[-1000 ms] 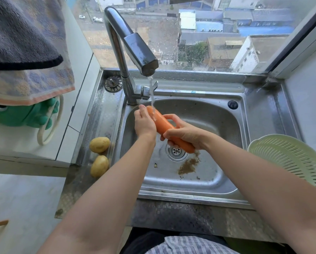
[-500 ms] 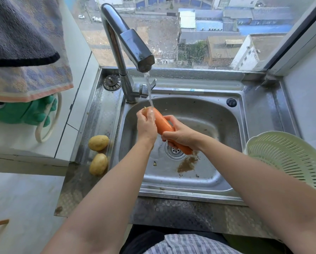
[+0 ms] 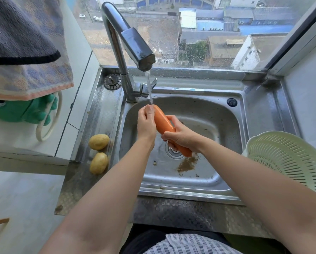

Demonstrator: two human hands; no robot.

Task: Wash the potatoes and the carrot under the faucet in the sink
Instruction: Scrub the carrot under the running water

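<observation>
Steel sink (image 3: pixel 226 129) beneath window: we hold carrot (image 3: pixel 164 123) under faucet (image 3: pixel 135 44) stream, left hand (image 3: pixel 146 123) and right hand (image 3: pixel 183 136) each with grip closed round it; wet skin may slip; potatoes (image 3: pixel 99 142) wait on desk.

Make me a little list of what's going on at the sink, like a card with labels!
being washed: carrot, tilted, top end under the water
water: running from the faucet
left hand: on the carrot's upper end
right hand: gripping its lower part
waiting: two potatoes on the steel ledge left of the sink
basin floor: brown dirt patch beside the drain
right of sink: pale green colander
</observation>
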